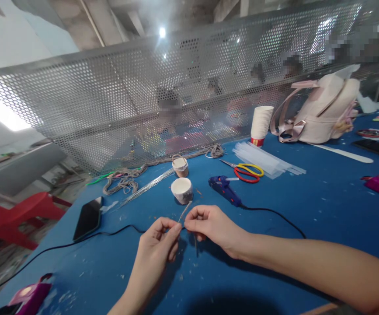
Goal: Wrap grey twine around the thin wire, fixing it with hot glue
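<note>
In the head view, a short thin grey cord (185, 211) runs up from between my fingertips towards a white paper cup (182, 189). My left hand (158, 243) is closed in a pinch on this cord. Close beside it, my right hand (213, 225) pinches the cord too, and a loose end hangs below its fingers. The cup stands just beyond my hands, with grey cord around its lower part. Behind it is a second small cup (180, 166) with a brown lower part and a thin handle.
A blue glue gun (225, 190) lies right of the cups, its black cable trailing off. Scissors (246, 171), glue sticks (264, 159), stacked paper cups (261, 124) and a pale backpack (320, 109) sit behind. Grey cord bundles (120, 183) and a phone (88, 218) lie left.
</note>
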Demonstrator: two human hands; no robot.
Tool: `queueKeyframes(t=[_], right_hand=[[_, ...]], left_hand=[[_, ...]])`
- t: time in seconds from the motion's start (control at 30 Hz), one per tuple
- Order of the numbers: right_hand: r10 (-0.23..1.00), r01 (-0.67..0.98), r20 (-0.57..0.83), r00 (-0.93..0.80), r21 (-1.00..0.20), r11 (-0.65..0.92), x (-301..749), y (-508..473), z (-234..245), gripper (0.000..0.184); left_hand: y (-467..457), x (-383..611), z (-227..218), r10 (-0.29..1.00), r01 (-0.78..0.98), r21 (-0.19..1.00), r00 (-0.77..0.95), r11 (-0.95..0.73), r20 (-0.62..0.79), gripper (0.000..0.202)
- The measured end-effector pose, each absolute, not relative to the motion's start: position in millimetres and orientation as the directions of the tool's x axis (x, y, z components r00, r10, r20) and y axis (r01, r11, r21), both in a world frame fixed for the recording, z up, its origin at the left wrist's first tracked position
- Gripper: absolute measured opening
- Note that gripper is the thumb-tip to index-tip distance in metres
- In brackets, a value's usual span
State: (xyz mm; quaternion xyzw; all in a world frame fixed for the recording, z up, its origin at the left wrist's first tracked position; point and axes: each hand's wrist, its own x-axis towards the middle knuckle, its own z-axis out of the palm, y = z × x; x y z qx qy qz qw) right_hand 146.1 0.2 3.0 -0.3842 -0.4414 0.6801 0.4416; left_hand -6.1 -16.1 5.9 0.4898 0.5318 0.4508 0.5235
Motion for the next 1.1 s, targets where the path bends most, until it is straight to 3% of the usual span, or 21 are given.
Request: queueKeyframes(t=[0.37, 1.1], right_hand=[[0.94, -0.26, -0.137, -0.312, -0.939, -0.223, 144.7, -0.1, 3.1, 0.007], [0.932, -0.261, -0.14, -0.335, -0.936, -0.234, 143.8, -7.8, 0.8, 0.009]], left_hand=[[-17.2, -3.6, 6.0, 0.985, -0.083, 0.982, 0.033, 0.169, -0.167, 0.034], [-17.5, -2.9, 4.4, 0.985, -0.158, 0.972, 0.021, 0.171, -0.17, 0.022]])
